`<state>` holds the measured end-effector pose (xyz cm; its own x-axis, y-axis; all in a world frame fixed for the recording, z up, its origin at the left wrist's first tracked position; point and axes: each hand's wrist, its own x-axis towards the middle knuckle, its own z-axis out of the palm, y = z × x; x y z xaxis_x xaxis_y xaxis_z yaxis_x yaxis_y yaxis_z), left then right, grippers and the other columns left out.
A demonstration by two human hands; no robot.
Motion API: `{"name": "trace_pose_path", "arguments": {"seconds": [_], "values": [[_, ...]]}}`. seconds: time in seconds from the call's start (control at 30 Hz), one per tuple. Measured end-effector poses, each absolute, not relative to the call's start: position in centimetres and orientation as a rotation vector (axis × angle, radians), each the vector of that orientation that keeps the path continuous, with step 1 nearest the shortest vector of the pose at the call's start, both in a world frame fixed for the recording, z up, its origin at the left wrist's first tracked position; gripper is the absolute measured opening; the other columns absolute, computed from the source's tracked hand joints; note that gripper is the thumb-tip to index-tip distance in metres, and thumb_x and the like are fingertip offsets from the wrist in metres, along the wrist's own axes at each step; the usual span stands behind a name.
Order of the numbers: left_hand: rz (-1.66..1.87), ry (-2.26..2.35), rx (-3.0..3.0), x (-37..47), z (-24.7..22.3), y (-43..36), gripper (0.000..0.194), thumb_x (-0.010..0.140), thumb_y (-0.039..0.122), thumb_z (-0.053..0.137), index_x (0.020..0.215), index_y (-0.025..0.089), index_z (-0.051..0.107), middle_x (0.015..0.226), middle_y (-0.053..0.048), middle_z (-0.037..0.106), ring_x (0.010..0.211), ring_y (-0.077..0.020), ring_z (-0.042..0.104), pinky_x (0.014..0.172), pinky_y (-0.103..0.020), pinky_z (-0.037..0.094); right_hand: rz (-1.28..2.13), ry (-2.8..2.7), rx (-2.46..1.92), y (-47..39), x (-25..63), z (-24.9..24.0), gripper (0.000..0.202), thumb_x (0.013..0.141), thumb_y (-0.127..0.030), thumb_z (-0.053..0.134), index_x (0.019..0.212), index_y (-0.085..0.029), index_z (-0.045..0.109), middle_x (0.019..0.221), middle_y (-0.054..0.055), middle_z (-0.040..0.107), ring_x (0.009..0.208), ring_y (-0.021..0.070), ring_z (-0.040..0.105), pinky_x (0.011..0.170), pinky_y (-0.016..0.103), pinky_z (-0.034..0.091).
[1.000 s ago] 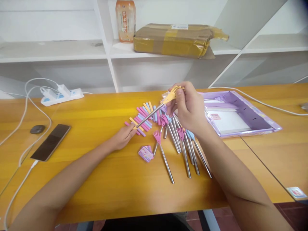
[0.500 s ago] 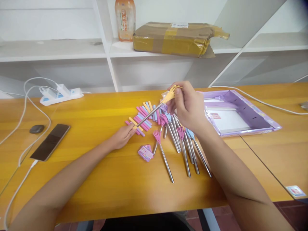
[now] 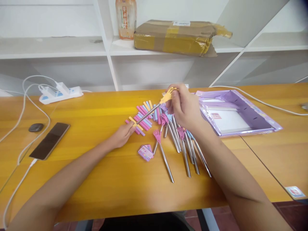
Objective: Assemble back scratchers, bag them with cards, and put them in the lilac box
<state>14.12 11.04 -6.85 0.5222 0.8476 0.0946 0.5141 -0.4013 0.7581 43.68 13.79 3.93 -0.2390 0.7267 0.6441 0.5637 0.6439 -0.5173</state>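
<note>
Both my hands hold one back scratcher (image 3: 149,112) with a yellow hand-shaped head and a metal rod, tilted up to the right above the table. My left hand (image 3: 125,133) is closed round the rod's lower end. At the yellow head, my right hand (image 3: 184,104) pinches the finger end. Under and beside my right hand lie several more back scratchers (image 3: 166,160) with pink, blue and purple heads. Behind the held rod are several pink, blue, purple and yellow tubes (image 3: 144,116). Small printed cards (image 3: 145,152) lie in front of them.
A purple open box (image 3: 250,130) stands at the right. To the left are a phone (image 3: 50,141), a dark mouse-like object (image 3: 36,127), white cables and a power strip (image 3: 61,95). A taped carton (image 3: 175,38) and an orange bottle (image 3: 126,19) stand on the shelf behind.
My right hand has moved slightly left and down with the yellow head, and the rod now looks shorter. My left hand stays nearly in place, still gripping its end.
</note>
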Motion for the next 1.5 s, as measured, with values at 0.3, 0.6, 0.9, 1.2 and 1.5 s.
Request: {"name": "trace_pose_path", "arguments": {"seconds": [0.3, 0.6, 0.9, 1.2, 1.5], "values": [[0.672, 1.087, 2.074, 14.0, -7.2, 11.2, 0.055, 0.115, 0.062, 0.028, 0.102, 0.02, 0.061, 0.085, -0.003, 0.063, 0.075, -0.0188, 0.056, 0.081, -0.033, 0.046, 0.201, -2.172, -1.137, 13.4, 40.5, 1.0, 0.039, 0.116, -0.038, 0.028, 0.135, -0.018, 0.056, 0.076, 0.003, 0.072, 0.064, 0.0198, 0.065, 0.067, 0.033, 0.045], [0.709, 1.109, 2.079, 14.3, -7.0, 11.3, 0.061, 0.112, 0.07, 0.026, 0.095, 0.021, 0.058, 0.079, -0.003, 0.06, 0.074, -0.0197, 0.056, 0.08, -0.034, 0.047, 0.057, -2.28, -1.28, 13.5, 39.8, -0.3, 0.042, 0.112, -0.032, 0.03, 0.139, -0.014, 0.056, 0.071, 0.005, 0.069, 0.058, 0.0217, 0.059, 0.059, 0.031, 0.033], [0.657, 1.167, 2.176, 14.1, -5.3, 11.1, 0.059, 0.113, 0.066, 0.025, 0.1, 0.021, 0.059, 0.09, -0.006, 0.067, 0.079, -0.0202, 0.062, 0.078, -0.033, 0.051, 0.197, -2.342, -1.111, 12.9, 40.4, 1.8, 0.034, 0.114, -0.029, 0.035, 0.129, -0.018, 0.063, 0.088, 0.008, 0.075, 0.073, 0.0221, 0.068, 0.068, 0.031, 0.044], [0.652, 1.54, 2.667, 14.4, 8.2, 10.6, 0.033, 0.113, 0.047, 0.049, 0.131, 0.023, 0.062, 0.128, -0.01, 0.074, 0.11, -0.0277, 0.071, 0.09, -0.037, 0.051, -0.032, -2.333, -0.835, 13.3, 44.0, 7.8, 0.028, 0.114, -0.03, 0.049, 0.116, -0.022, 0.075, 0.115, 0.012, 0.074, 0.105, 0.0268, 0.069, 0.09, 0.042, 0.054], [0.962, 1.463, 2.997, 15.8, 9.5, 9.6, 0.024, 0.114, 0.032, 0.047, 0.109, 0.024, 0.07, 0.105, -0.008, 0.072, 0.097, -0.0232, 0.068, 0.083, -0.035, 0.051, -0.461, -2.269, -0.972, 11.8, 43.3, 10.5, 0.026, 0.11, -0.017, 0.05, 0.11, -0.024, 0.074, 0.105, 0.009, 0.074, 0.094, 0.0255, 0.061, 0.08, 0.04, 0.044]]}}
